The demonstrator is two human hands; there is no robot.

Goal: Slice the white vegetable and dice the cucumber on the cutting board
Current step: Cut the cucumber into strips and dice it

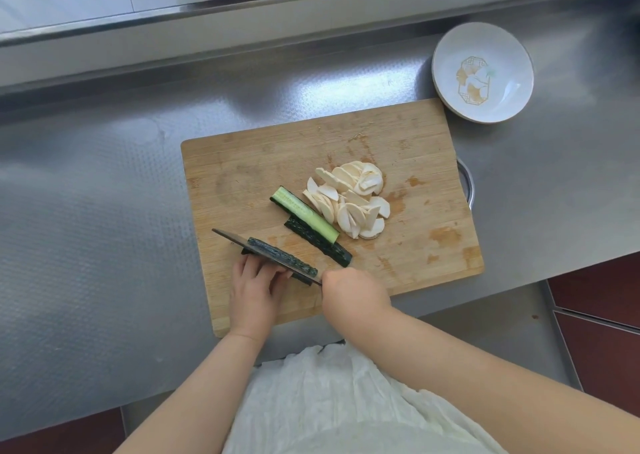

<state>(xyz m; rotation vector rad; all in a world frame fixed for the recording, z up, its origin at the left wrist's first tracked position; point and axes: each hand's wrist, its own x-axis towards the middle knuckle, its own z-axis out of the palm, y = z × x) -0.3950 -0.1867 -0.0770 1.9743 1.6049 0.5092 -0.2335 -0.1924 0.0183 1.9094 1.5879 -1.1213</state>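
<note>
White garment [332, 405], lower centre of the frame, nearest the camera; both bare forearms extend from it toward the wooden cutting board [433, 176] at centre. Left hand [254, 292], lower centre-left: fingers curled down onto a dark-skinned cucumber piece [282, 254] at the board's near-left edge, pressing it in place. Right hand [353, 292], just right of the left: closed into a fist around the knife handle, which the hand hides. Knife [230, 237]: blade seen edge-on, running diagonally from the right hand up-left along the held cucumber piece, touching it; how deep the blade sits in it cannot be told. Two further cucumber strips [311, 221] lie side by side in the board's middle, one showing pale green flesh, the other its dark skin. White vegetable slices [349, 204]: a loose overlapping heap just right of the strips, touching them. White bowl [483, 73], upper right, on the steel counter [104, 194] beside the board's far right corner; it bears a gold motif inside.
</note>
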